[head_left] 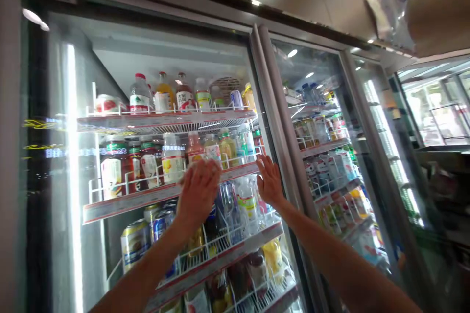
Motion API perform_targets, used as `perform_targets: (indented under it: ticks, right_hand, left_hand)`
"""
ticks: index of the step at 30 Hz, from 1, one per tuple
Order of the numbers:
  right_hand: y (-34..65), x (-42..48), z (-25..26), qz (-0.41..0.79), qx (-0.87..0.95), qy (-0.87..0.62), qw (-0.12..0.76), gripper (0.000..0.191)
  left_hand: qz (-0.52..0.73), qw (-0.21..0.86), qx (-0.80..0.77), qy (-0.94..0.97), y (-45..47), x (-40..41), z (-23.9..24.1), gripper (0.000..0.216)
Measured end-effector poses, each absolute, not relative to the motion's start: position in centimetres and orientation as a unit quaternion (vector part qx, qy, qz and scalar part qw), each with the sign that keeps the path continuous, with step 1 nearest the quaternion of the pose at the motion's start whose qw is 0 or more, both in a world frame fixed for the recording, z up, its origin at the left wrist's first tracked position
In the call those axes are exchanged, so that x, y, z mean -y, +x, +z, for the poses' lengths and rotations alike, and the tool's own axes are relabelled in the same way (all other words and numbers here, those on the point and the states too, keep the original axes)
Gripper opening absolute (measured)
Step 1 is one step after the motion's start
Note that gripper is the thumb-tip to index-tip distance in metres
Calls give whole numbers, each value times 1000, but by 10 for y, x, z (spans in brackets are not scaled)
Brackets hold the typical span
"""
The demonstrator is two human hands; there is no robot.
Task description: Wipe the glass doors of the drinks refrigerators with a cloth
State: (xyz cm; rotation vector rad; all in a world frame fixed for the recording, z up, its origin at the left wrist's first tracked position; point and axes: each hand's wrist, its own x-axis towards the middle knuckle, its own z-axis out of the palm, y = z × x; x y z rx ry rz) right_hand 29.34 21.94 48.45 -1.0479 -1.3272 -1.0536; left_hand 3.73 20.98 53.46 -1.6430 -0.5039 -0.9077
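Both my hands are raised against the glass door (pixel 73 107) of a drinks fridge. My left hand (pixel 198 190) lies flat on the glass with fingers together and stretched upward, holding nothing. My right hand (pixel 270 180) is also flat, fingers spread, near the door's right edge by the grey door frame (pixel 279 122). Behind the glass, wire shelves (pixel 165 120) carry bottles (pixel 172 159) and cans (pixel 135 242) of drinks.
A second glass door (pixel 323 107) to the right shows more shelves of drinks (pixel 326 156). Further right stand another cooler door (pixel 382 127) and a bright window area (pixel 436 117). A cardboard box (pixel 436 19) sits on top, upper right.
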Motion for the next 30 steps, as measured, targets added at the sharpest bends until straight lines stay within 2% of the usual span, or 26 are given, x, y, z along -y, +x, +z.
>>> perform_targets:
  ticks: [3, 8, 13, 18, 22, 26, 30]
  right_hand:
    - [299, -218, 486, -428, 579, -434, 542, 49]
    - [304, -206, 486, -393, 612, -397, 560, 47]
    - [290, -169, 473, -362, 624, -333, 607, 43]
    - [291, -153, 470, -313, 590, -320, 672, 43]
    - [292, -156, 475, -278, 610, -324, 668, 42]
    - [272, -166, 481, -257, 630, -346, 646, 46]
    - [230, -173, 493, -284, 604, -393, 632, 47]
  left_hand:
    - [-268, 569, 98, -771, 55, -212, 525, 44]
    - [-342, 540, 198, -744, 74, -214, 527, 47]
    - [-254, 538, 57, -802, 87, -213, 531, 47]
    - [-423, 465, 83, -773, 116, -228, 552, 55]
    - [-415, 399, -10, -817, 145, -231, 537, 62]
    - [-456, 371, 38, -808, 140, -228, 530, 58]
    - [-480, 409, 92, -771, 99, -217, 517, 64]
